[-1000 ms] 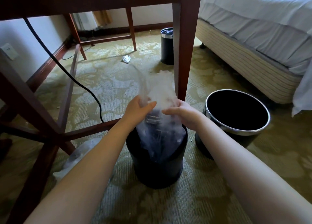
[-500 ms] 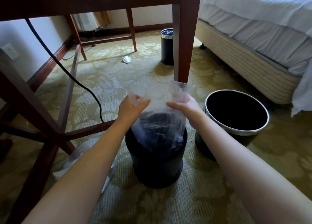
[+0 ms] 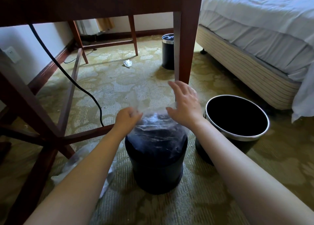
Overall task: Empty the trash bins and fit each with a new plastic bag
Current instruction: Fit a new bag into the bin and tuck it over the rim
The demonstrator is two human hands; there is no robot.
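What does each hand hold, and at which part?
The left hand pinches the clear plastic bag at its left rim; the right hand is open, holding nothing.

Cannot trace the upper edge of the clear bag (image 3: 153, 123) against the carpet, nor see the rim of the near bin (image 3: 156, 170) beneath it. Cannot judge contact between the blurred right hand (image 3: 185, 104) and the plastic. Partly hidden behind the desk leg (image 3: 186, 38): the far bin (image 3: 167, 55). Too small to name: a pale scrap (image 3: 127, 63) on the floor. Cut off at the top and right: most of the bed (image 3: 254, 43).
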